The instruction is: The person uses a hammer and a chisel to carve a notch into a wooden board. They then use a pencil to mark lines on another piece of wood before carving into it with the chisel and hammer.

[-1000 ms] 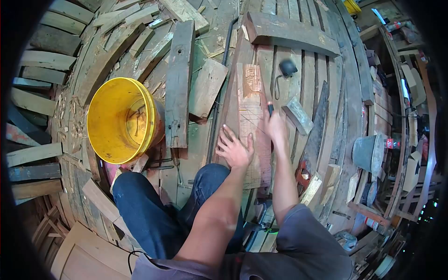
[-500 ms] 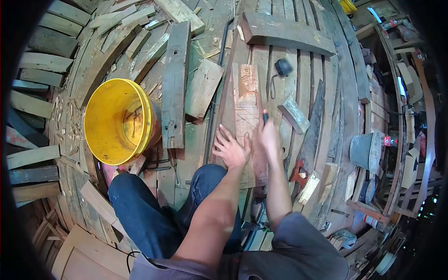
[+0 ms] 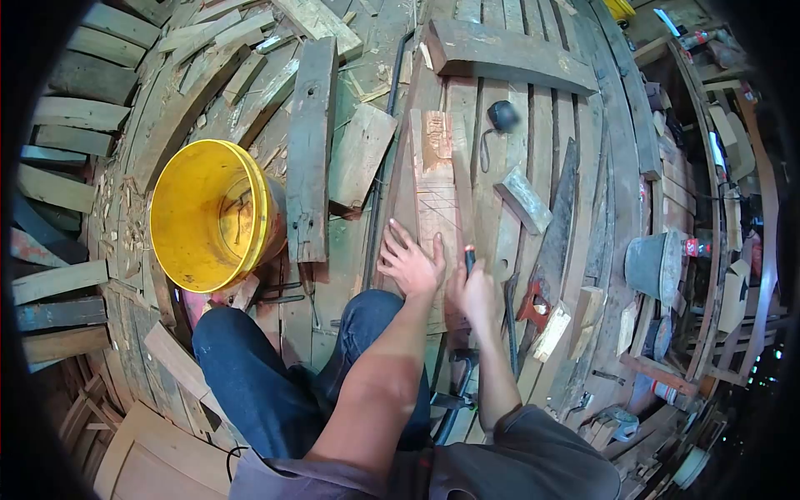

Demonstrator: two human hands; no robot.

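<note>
A long wooden board [image 3: 437,196] with pencil lines and a carved patch at its far end lies in front of me. My left hand [image 3: 410,260] rests on its left part, fingers spread, holding nothing. My right hand [image 3: 473,292] is closed around a dark pencil-like tool [image 3: 470,259] with an orange end, beside the board's right edge. What its lower end touches is hidden by the hand. A black tape measure [image 3: 502,117] lies beyond, with a short wood block [image 3: 523,200] nearer to me.
A yellow bucket [image 3: 212,215] stands at the left, beside a long beam [image 3: 313,150]. A thick beam [image 3: 512,57] lies across the far end. At the right are a handsaw [image 3: 554,250] and a grey bucket [image 3: 652,265].
My right hand has moved back toward me and slightly left with the tool, uncovering more of the board. My left hand has stayed nearly in place.
</note>
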